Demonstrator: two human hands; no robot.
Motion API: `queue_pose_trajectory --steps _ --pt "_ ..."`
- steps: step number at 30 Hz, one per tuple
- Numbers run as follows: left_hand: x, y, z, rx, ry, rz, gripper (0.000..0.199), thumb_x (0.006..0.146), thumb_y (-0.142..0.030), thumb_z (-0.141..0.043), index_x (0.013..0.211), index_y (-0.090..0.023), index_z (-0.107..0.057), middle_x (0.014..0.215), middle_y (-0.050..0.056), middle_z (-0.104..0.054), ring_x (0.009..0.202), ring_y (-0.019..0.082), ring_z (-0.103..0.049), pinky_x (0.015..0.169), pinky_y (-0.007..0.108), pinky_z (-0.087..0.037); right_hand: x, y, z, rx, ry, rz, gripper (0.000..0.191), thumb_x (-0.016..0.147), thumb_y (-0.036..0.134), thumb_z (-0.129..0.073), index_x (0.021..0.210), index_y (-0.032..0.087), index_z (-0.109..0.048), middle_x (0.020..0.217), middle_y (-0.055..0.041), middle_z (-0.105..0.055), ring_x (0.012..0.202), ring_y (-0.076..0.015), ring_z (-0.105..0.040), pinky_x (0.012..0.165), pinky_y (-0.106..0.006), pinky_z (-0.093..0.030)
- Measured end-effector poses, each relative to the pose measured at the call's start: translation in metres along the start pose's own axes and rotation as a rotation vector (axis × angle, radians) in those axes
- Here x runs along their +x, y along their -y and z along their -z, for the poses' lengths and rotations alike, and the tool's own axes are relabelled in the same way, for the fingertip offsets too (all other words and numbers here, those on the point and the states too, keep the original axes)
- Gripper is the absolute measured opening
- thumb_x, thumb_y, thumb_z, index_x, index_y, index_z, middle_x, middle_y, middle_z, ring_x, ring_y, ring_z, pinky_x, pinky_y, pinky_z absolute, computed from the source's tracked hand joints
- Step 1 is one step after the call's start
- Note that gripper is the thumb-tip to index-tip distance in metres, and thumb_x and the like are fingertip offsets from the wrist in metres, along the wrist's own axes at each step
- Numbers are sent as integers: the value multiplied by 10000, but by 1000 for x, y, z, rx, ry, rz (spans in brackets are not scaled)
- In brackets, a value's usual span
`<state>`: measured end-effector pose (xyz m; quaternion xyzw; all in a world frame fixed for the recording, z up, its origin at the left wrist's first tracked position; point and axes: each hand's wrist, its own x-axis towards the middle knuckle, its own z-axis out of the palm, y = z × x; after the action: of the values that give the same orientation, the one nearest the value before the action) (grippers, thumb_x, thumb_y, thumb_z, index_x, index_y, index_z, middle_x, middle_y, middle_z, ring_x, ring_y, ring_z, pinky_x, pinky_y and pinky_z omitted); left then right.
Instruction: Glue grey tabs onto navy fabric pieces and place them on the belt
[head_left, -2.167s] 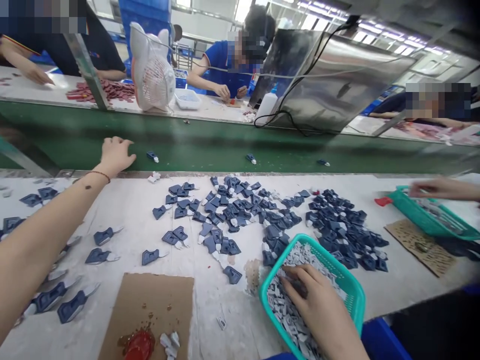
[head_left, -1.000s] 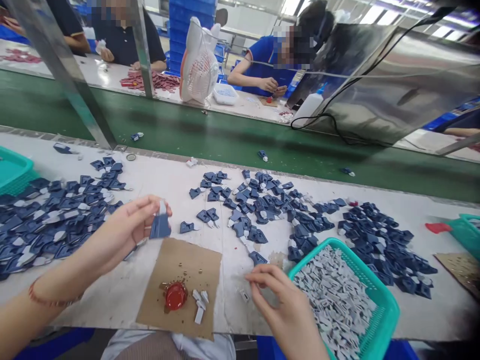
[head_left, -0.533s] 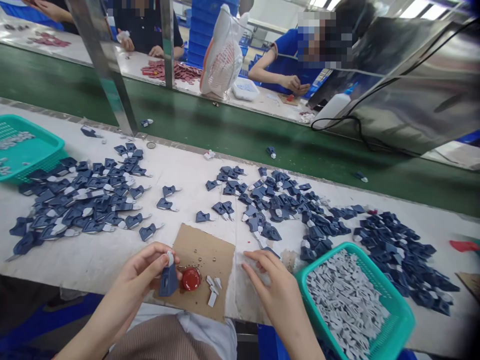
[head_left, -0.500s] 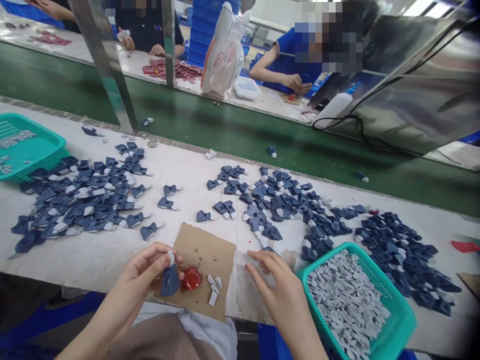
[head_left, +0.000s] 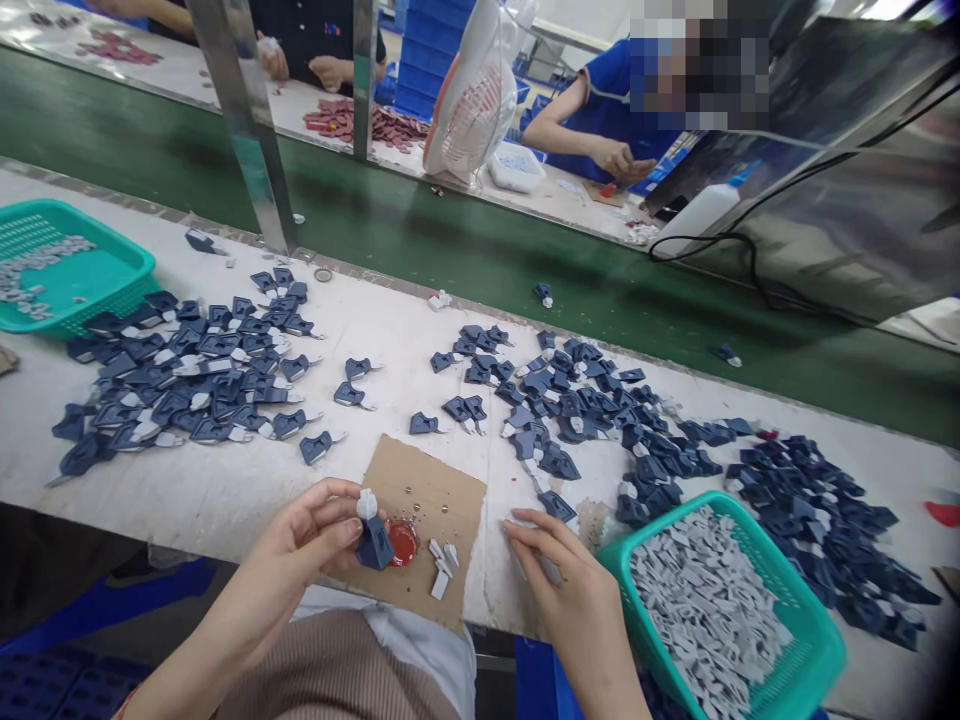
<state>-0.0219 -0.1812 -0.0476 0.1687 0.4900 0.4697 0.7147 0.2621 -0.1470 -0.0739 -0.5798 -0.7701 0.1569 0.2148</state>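
Note:
My left hand (head_left: 319,530) grips a dark blue part (head_left: 374,543) with a light grey tip pointing up, held over the near left of a brown cardboard piece (head_left: 457,490). Just right of that part, a small round red container (head_left: 403,543) sits on the cardboard, with a few grey pieces (head_left: 441,575) beside it. My right hand (head_left: 559,560) is to the right of the cardboard, fingers extended and slightly apart, nothing between them. It is just left of a green basket (head_left: 806,610) full of grey pieces.
Piles of dark blue parts lie at left (head_left: 210,370), centre right (head_left: 592,400) and far right (head_left: 810,510). Another green basket (head_left: 120,290) stands at far left. Beyond a green belt (head_left: 480,270), people work by a metal post (head_left: 255,140).
The view has shifted, so most of the scene sits further right. The blue part in my left hand has turned, and its grey tip now shows more fully above my fingers.

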Motion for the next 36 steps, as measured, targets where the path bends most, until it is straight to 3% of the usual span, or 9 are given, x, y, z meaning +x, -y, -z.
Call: queue_pose_trajectory --steps 5,11,15,20,36 --pt "0 2 4 -17 56 26 273 782 -323 -770 1009 -200 -683 1013 74 -729 961 224 -671 769 270 -519 0 7 1 -21 -54 51 192 945 277 -531 987 207 -705 969 -78 -719 895 -229 -703 781 -338 -569" --pt "-4 6 6 -36 15 -44 240 760 -295 -794 945 -208 -667 978 41 -704 893 182 -644 749 255 -509 10 66 -2 290 35 146 146 908 163 -602 998 236 -692 958 -43 -696 878 -155 -690 771 -227 -558" --pt "-7 10 8 -60 25 -94 201 770 -246 -786 909 -213 -644 936 18 -701 892 162 -640 775 240 -503 13 94 -17 321 113 246 190 919 114 -561 1022 210 -689 960 -62 -679 881 -158 -676 761 -240 -562" --pt "-8 15 11 -77 59 -102 163 805 -213 -746 914 -200 -626 934 31 -709 925 172 -647 828 263 -501 13 98 -24 263 140 307 179 931 116 -539 996 202 -682 936 -68 -689 872 -184 -663 744 -292 -568" --pt "-8 21 11 -128 31 -108 203 788 -194 -760 933 -192 -618 965 49 -723 938 182 -669 802 255 -517 16 98 -17 230 252 272 178 960 140 -503 977 214 -663 989 -68 -689 938 -189 -655 792 -297 -552"
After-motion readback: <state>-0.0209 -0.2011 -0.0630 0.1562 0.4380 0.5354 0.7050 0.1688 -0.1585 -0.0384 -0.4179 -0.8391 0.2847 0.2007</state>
